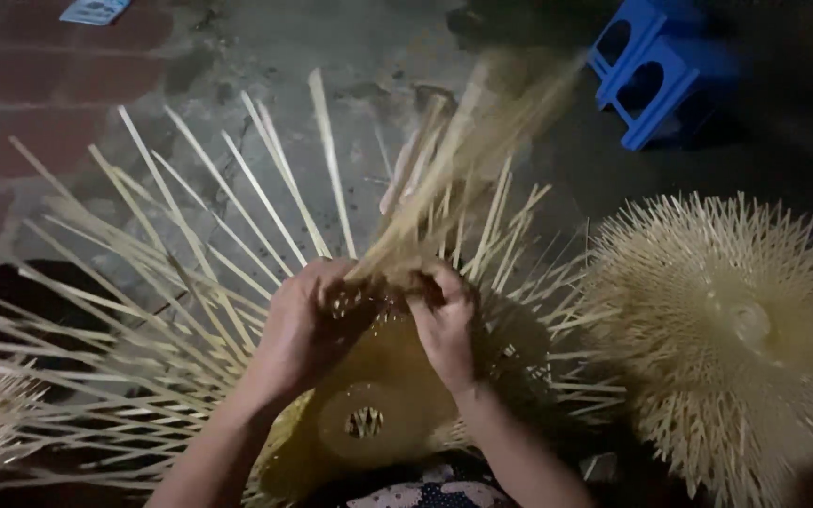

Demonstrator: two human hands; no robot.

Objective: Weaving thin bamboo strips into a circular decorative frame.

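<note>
A half-woven bamboo basket [378,395] rests against my lap, its round woven base facing me and long pale bamboo strips [190,235] fanning out to the left and upward. My left hand [308,325] grips the basket's woven rim at the top. My right hand [444,320] pinches a bundle of strips [463,160] beside it; the bundle is blurred and slants up to the right. The two hands are nearly touching.
A second woven bamboo basket [736,329] with bristling strip ends lies on the right. A blue plastic stool [656,71] stands at the top right. The floor is concrete, with red brick [39,85] at upper left and a small blue packet [96,9] lying there.
</note>
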